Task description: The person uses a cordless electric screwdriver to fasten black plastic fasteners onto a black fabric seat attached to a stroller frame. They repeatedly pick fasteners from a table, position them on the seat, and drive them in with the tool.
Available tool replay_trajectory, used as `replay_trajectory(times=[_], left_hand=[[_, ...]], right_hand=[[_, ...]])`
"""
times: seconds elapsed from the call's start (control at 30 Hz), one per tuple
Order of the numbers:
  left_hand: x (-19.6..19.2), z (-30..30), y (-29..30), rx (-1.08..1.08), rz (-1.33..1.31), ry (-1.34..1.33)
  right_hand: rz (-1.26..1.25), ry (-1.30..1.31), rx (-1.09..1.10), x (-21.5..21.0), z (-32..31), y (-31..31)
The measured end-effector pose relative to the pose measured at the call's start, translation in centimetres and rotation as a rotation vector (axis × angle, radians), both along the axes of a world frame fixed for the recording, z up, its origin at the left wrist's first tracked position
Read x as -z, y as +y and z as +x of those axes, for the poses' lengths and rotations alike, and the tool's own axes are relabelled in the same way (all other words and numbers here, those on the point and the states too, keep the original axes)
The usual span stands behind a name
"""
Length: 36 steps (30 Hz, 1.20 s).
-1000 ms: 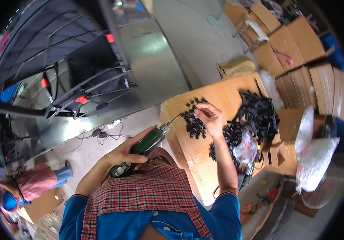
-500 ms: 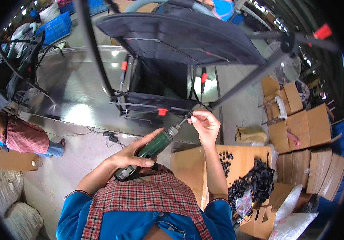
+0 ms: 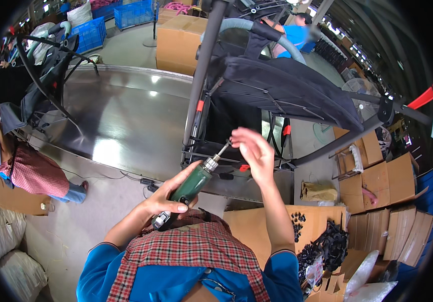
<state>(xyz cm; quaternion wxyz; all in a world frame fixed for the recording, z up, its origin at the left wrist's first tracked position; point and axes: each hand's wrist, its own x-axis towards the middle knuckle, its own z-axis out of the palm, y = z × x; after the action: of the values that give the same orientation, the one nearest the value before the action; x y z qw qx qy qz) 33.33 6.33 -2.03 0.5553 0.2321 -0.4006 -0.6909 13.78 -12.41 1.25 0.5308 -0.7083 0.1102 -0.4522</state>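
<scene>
My left hand [image 3: 168, 199] is wrapped round the body of a green electric screwdriver [image 3: 193, 183], its bit pointing up and to the right. At the bit's tip sits a small dark piece, too small to name. My right hand [image 3: 255, 153] is raised beside that tip, fingertips slightly blurred and drawn together around the piece. Behind both hands stands a stroller [image 3: 292, 90] with black fabric, dark metal tubes and red clips. A red clip [image 3: 244, 167] on its near side lies just below my right hand.
The stroller rests on a shiny metal table [image 3: 125, 116]. To my right, a cardboard sheet [image 3: 251, 221] bears loose black parts [image 3: 327, 241]. Cartons [image 3: 377, 181] stand beyond. On the left another person [image 3: 35, 171] is by a second stroller [image 3: 30, 95]; a cable crosses the floor.
The view has shifted, so the stroller appears farther right and lower. My right hand has lifted slightly off the stroller's near edge, and the screwdriver is still in my left hand.
</scene>
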Motion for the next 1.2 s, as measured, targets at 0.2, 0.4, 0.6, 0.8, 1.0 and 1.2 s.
replay_trajectory(times=[0.2, 0.4, 0.6, 0.8, 1.0, 1.2], left_hand=[[0.7, 0.6, 0.2, -0.047, -0.021, 0.014], [1.7, -0.8, 0.9, -0.114, 0.004, 0.047], [2.2, -1.3, 1.4, -0.198, 0.009, 0.067], [0.8, -2.5, -2.1, -0.287, 0.098, -0.046], [-0.1, -3.0, -5.9, -0.476, 0.123, -0.2], [-1.0, -3.4, -10.5, -0.626, 0.216, -0.286]], right_hand=[[-0.345, 0.597, 0.421, 0.3, 6.6, -7.3], [0.166, 0.627, -0.027, 1.3, 14.1, -13.6], [-0.187, 0.582, 0.339, 2.5, 10.9, -10.7], [-0.162, 0.985, 0.382, 3.8, 15.1, -13.9], [-0.458, 0.8, 0.59, 5.9, 12.8, -13.0], [-0.601, 0.25, 0.547, 7.4, 12.4, -14.0]])
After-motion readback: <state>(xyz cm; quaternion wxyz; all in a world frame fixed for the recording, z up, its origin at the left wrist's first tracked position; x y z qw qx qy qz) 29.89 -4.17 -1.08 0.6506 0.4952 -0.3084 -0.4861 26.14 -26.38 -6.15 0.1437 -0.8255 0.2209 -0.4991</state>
